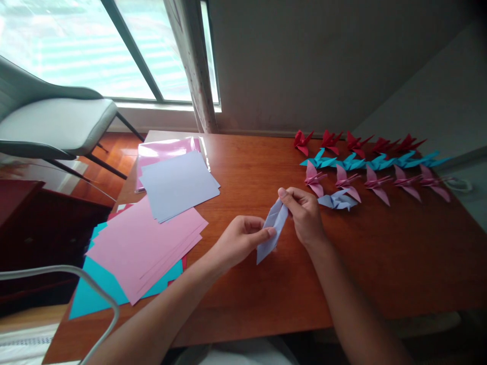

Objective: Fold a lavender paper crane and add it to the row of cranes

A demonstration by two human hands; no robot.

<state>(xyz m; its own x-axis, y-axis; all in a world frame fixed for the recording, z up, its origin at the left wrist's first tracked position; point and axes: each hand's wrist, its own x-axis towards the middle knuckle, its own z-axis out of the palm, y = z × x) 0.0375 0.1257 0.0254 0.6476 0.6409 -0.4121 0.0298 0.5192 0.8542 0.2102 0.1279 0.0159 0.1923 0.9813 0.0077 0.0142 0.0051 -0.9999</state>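
A folded piece of pale lavender paper (272, 230), narrow and pointed at its lower end, is held above the table between both hands. My left hand (243, 237) pinches its left side, thumb on top. My right hand (303, 212) grips the upper end between thumb and fingers; the fingertips behind the paper are hidden. Just right of my right hand lies a pale lavender paper crane (338, 201). Behind it stand rows of pink paper cranes (345, 181), blue paper cranes (350, 161) and red paper cranes (330, 141).
On the left of the wooden table (243, 167) lie lavender sheets (180, 185), pink sheets (148, 248), blue sheets (97, 289) and a shiny pink packet (163, 151). A white curved bar (87, 279) crosses the lower left. A chair (57, 121) stands by the window.
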